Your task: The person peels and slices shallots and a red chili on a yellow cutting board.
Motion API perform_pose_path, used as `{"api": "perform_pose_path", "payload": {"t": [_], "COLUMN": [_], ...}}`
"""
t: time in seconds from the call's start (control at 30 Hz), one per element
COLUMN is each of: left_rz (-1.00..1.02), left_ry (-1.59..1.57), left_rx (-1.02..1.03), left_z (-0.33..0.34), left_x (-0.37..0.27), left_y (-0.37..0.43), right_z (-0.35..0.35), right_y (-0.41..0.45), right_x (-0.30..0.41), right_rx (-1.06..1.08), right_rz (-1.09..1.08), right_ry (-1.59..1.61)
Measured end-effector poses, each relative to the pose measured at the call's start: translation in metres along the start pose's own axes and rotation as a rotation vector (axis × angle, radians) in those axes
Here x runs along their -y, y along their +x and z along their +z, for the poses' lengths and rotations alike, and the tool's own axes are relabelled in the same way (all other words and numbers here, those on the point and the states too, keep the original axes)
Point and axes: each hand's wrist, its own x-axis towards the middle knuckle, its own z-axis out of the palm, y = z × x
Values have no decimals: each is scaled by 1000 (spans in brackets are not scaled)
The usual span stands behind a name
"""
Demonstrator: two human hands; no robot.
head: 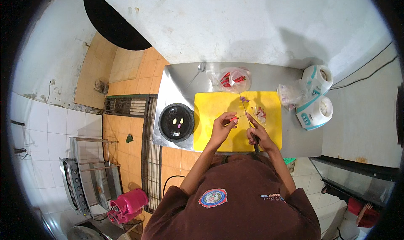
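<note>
My left hand (222, 129) pinches a small red chilli (234, 118) by its body above a yellow cutting board (208, 107). In my right hand (260, 133) is a long knife (243, 105), its blade upright in the view and pointing toward the wall. The right fingertips rest along the blade, close to the chilli's thin stem end. Peeled purple shallot pieces (244, 99) lie on the board beyond the hands. Right of the blade sits a small heap of peelings (260, 114). Part of the knife's dark handle is hidden by my right hand.
Left of the board, a black stone mortar (166, 137) holds several clove-like pieces. A plastic bag of red chillies (235, 79) and a spoon (200, 67) lie toward the wall. Tissue rolls (315, 112) stand right. A pink gas cylinder (132, 202) is lower left; another person's hand (367, 207) shows lower right.
</note>
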Motion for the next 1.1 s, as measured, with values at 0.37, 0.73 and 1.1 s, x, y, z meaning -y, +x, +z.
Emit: {"api": "perform_pose_path", "payload": {"t": [0.37, 0.73, 1.1], "left_rz": [20, 223, 203], "left_ry": [56, 387, 325], "left_rx": [10, -21, 37], "left_z": [8, 23, 20], "left_x": [-4, -36, -40], "left_y": [-5, -16, -16], "right_z": [2, -1, 2], "right_y": [2, 0, -5], "right_x": [-2, -2, -2], "right_rx": [-7, 26, -22], "right_rz": [-39, -4, -2], "right_ry": [-195, -193, -57]}}
